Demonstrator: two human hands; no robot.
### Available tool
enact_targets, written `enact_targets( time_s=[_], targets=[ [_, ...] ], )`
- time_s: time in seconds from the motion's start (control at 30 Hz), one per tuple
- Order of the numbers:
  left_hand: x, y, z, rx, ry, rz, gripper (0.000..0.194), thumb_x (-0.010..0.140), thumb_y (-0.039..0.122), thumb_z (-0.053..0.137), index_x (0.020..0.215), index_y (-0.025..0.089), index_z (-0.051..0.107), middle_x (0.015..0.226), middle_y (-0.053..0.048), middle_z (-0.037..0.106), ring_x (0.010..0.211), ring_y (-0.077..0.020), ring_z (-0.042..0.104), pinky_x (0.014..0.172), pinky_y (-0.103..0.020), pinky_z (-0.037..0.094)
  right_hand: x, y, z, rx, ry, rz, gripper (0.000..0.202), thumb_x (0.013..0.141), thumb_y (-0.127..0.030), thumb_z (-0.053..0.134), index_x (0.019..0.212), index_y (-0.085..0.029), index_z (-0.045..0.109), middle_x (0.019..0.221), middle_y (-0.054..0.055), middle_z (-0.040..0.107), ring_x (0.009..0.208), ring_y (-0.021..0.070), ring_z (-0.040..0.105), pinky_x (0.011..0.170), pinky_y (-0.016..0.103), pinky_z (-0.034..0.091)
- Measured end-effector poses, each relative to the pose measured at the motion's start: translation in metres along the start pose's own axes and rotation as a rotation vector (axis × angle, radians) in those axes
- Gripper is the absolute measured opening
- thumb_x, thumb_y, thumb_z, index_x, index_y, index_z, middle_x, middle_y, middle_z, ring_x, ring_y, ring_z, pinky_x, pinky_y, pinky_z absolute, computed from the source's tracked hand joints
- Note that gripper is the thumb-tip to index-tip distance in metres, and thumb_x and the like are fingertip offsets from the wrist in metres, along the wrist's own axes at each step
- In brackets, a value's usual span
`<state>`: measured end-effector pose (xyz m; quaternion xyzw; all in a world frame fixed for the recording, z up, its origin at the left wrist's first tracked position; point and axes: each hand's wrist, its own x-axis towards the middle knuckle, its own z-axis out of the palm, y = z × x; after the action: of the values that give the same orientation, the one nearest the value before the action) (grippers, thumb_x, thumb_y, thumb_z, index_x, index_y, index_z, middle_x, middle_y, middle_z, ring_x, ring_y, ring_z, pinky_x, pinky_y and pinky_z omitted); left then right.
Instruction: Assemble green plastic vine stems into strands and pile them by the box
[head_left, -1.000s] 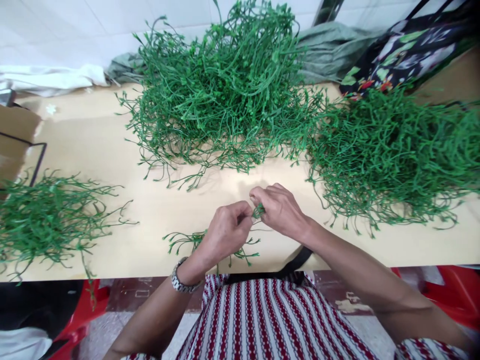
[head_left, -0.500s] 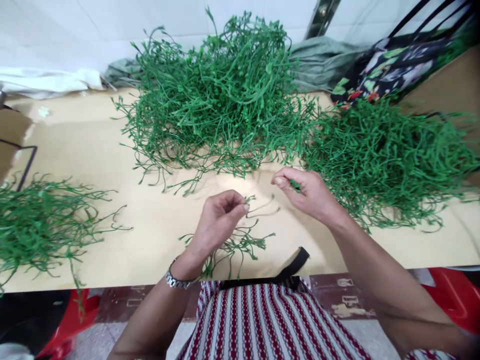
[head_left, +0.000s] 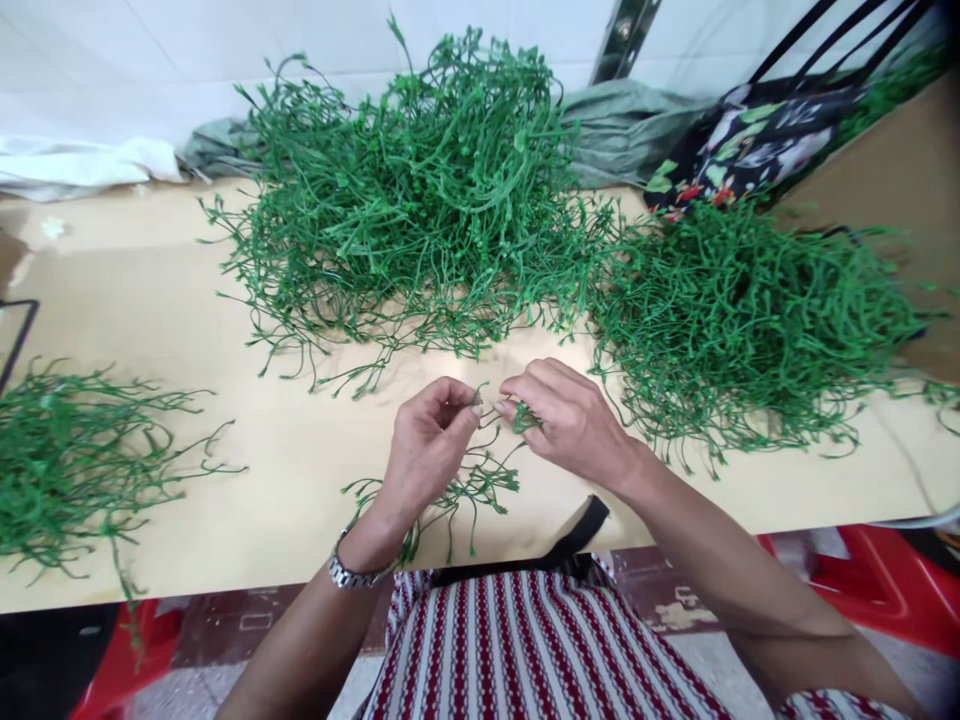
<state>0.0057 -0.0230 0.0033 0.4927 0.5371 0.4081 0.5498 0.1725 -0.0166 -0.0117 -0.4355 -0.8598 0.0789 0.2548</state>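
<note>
Near the table's front edge, my left hand [head_left: 433,440] pinches a thin green stem between thumb and forefinger. Close beside it on the right, my right hand [head_left: 570,420] has its fingers closed on small green stem pieces, its fingertips almost meeting the left ones. A few loose green stems [head_left: 480,482] lie on the table below the hands. Behind them rises a large pile of green stems [head_left: 442,190], joined on the right by a second pile [head_left: 757,310].
A smaller green pile [head_left: 82,450] lies at the left on the table [head_left: 300,500]. A black strap [head_left: 581,532] lies at the front edge. At the back right are a floral bag [head_left: 757,140] and a cardboard box [head_left: 877,170]. Red stools [head_left: 892,590] stand below.
My right hand has moved left and down, from apart to close beside my left hand's fingertips. The whole view has shifted slightly.
</note>
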Motion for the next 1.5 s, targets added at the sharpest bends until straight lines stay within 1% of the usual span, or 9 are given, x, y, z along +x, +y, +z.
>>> enact_targets(
  time_s=[0.17,0.27,0.5,0.6,0.73,0.97,1.1,1.27,1.5],
  targets=[
    [0.003,-0.003,-0.006,-0.103,-0.001,-0.059,0.009,0.065,0.017,0.063,0.066,0.014,0.055,0.052,0.005,0.046,0.044,-0.0039,0.035,0.041,-0.017,0.025,0.004,0.001,-0.013,0.262,0.085,0.080,0.013,0.083,-0.016,0.045,0.082,-0.016,0.059,0.073,0.005,0.055,0.069,0.0146,0.051,0.063,0.027,0.042],
    [0.005,-0.006,-0.008,-0.165,-0.031,-0.078,0.011,0.063,0.018,0.066,0.064,0.013,0.056,0.049,0.005,0.045,0.042,-0.0034,0.034,0.040,-0.017,0.024,0.009,-0.001,-0.015,0.380,0.046,0.029,0.016,0.084,-0.021,0.048,0.095,-0.018,0.059,0.089,0.007,0.060,0.085,0.0167,0.055,0.075,0.031,0.046],
    [0.006,-0.005,-0.008,-0.380,-0.067,-0.117,0.014,0.060,0.018,0.068,0.062,0.013,0.055,0.049,0.004,0.050,0.039,-0.0030,0.036,0.038,-0.017,0.023,0.004,-0.007,0.019,0.465,-0.102,-0.023,0.047,0.080,-0.025,0.055,0.124,-0.017,0.042,0.120,0.012,0.054,0.108,0.0197,0.053,0.091,0.037,0.045],
    [0.007,-0.006,-0.007,-0.407,0.003,-0.071,0.014,0.061,0.016,0.067,0.061,0.013,0.053,0.048,0.004,0.049,0.039,-0.0031,0.037,0.037,-0.017,0.023,0.002,-0.010,0.023,0.447,-0.062,0.017,0.035,0.081,-0.014,0.049,0.115,-0.016,0.048,0.107,0.010,0.061,0.098,0.0170,0.057,0.085,0.032,0.046],
    [0.006,-0.005,-0.004,-0.389,0.050,-0.043,0.013,0.062,0.014,0.066,0.062,0.013,0.053,0.049,0.005,0.049,0.038,-0.0033,0.040,0.036,-0.016,0.025,0.006,-0.018,0.019,0.490,-0.066,0.138,0.016,0.081,-0.024,0.055,0.095,-0.016,0.057,0.085,0.005,0.063,0.076,0.0138,0.057,0.069,0.025,0.045],
    [0.004,-0.008,0.003,-0.414,0.124,0.034,0.011,0.063,0.012,0.065,0.062,0.013,0.054,0.056,0.003,0.057,0.039,-0.0044,0.046,0.038,-0.018,0.032,0.011,-0.025,0.023,0.555,-0.023,0.281,0.019,0.082,-0.023,0.052,0.064,-0.016,0.052,0.059,-0.002,0.051,0.055,0.0085,0.046,0.054,0.020,0.035],
    [0.006,-0.006,0.005,-0.585,0.050,-0.045,0.016,0.063,0.013,0.062,0.065,0.015,0.047,0.062,0.002,0.063,0.036,-0.0029,0.041,0.038,-0.018,0.029,0.007,-0.022,0.027,0.571,0.019,0.154,0.014,0.080,-0.012,0.046,0.067,-0.017,0.048,0.063,-0.001,0.052,0.059,0.0092,0.047,0.058,0.021,0.036],
    [0.017,0.003,-0.008,-0.778,0.055,-0.100,0.019,0.062,0.008,0.058,0.066,0.017,0.041,0.044,0.008,0.045,0.034,-0.0019,0.031,0.037,-0.015,0.020,-0.001,-0.021,0.022,0.667,-0.030,-0.078,0.017,0.076,-0.007,0.042,0.062,-0.017,0.041,0.056,-0.003,0.043,0.052,0.0085,0.039,0.052,0.021,0.032],
    [0.018,0.003,-0.007,-0.473,-0.056,-0.076,0.015,0.068,0.012,0.058,0.067,0.017,0.045,0.043,0.006,0.045,0.035,-0.0048,0.033,0.033,-0.015,0.018,0.007,-0.008,0.004,0.606,0.066,0.009,0.009,0.083,-0.015,0.044,0.076,-0.015,0.050,0.079,0.006,0.053,0.074,0.0128,0.050,0.066,0.025,0.041]
  ],
)
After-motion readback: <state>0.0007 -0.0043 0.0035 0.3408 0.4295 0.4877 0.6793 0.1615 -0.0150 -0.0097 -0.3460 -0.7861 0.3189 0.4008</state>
